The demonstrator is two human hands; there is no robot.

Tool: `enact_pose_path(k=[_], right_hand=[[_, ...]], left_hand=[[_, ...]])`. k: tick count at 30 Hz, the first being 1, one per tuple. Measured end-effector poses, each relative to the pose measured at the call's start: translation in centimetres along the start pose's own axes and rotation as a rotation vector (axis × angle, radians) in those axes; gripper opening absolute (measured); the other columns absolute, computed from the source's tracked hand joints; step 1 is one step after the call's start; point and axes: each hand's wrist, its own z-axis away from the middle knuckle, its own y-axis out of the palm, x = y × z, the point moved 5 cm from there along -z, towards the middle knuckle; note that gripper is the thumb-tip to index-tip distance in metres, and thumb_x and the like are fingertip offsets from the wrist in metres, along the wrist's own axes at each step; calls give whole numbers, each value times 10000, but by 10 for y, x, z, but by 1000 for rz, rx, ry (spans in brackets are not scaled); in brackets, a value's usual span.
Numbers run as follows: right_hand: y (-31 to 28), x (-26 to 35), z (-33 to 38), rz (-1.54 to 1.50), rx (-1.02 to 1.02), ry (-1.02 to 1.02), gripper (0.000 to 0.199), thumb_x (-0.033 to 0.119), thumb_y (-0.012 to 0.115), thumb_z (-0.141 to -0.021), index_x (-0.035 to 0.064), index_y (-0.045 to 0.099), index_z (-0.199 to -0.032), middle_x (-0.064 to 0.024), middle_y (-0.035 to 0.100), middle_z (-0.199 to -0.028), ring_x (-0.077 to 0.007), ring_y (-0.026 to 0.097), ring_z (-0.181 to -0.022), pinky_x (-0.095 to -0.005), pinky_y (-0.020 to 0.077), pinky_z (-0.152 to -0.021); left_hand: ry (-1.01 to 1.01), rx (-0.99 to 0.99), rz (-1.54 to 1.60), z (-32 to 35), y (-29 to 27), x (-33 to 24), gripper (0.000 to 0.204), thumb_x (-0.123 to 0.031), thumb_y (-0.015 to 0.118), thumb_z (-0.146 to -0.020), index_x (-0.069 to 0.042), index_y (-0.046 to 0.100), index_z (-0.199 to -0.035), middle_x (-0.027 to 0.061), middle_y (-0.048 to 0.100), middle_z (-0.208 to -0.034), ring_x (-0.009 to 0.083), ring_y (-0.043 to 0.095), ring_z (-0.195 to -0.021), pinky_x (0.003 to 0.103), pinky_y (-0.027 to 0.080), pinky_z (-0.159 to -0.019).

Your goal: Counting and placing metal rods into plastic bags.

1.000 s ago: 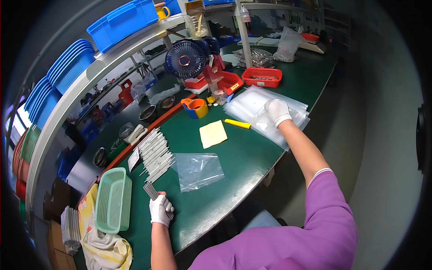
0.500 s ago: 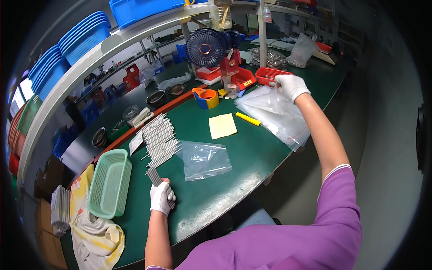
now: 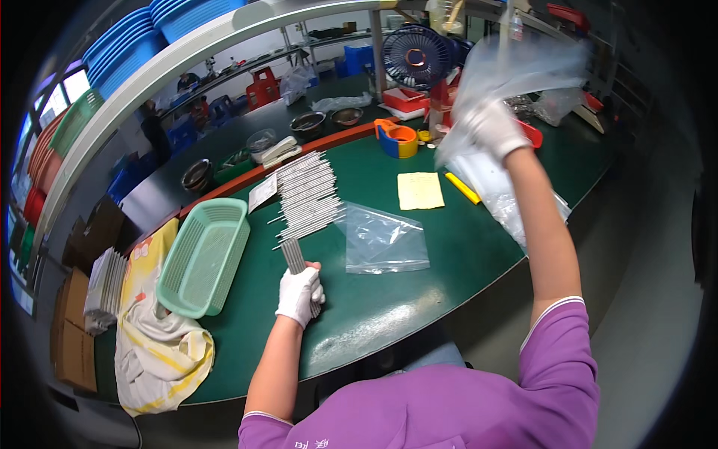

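Note:
My left hand (image 3: 299,294), in a white glove, is closed around a bundle of thin grey metal rods (image 3: 293,256) that stands up out of the fist. Just beyond it, many similar rods (image 3: 308,193) lie side by side on the green table. To their right a clear zip bag (image 3: 385,243) lies flat. My gloved right hand (image 3: 493,129), smeared by motion, is raised at the far right and grips a clear plastic bag (image 3: 516,67) that billows up from it. Below that hand is a stack of clear bags (image 3: 497,191).
Left of the rods stands a green basket (image 3: 244,238), beside a yellow-white cloth (image 3: 164,367). A yellow paper (image 3: 420,191), a yellow cutter (image 3: 463,188) and an orange-and-blue tape dispenser (image 3: 400,142) lie mid-table. A fan (image 3: 416,56) stands at the back.
My right hand has lifted a clear bag up off the stack, and the bag now swings in the air. The left hand keeps its rods. The whole view has shifted.

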Motion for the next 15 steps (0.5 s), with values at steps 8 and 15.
enact_pose_path(k=[8, 15], right_hand=[[179, 10, 46, -439, 457, 381, 541, 58, 495, -744, 31, 473, -1284, -85, 622, -822, -124, 540, -528, -263, 448, -513], [235, 32, 87, -1064, 244, 373, 226, 62, 473, -927, 25, 602, -1109, -22, 615, -944, -80, 587, -792, -203, 482, -708]], left_hand=[[-35, 35, 52, 4, -2, -1, 188, -152, 627, -841, -64, 476, -911, -15, 385, -507, 108, 372, -373, 287, 353, -389], [-77, 100, 152, 6, -7, 7, 298, -298, 654, -854, -61, 482, -913, -23, 368, -488, 108, 372, -367, 285, 353, -400]])
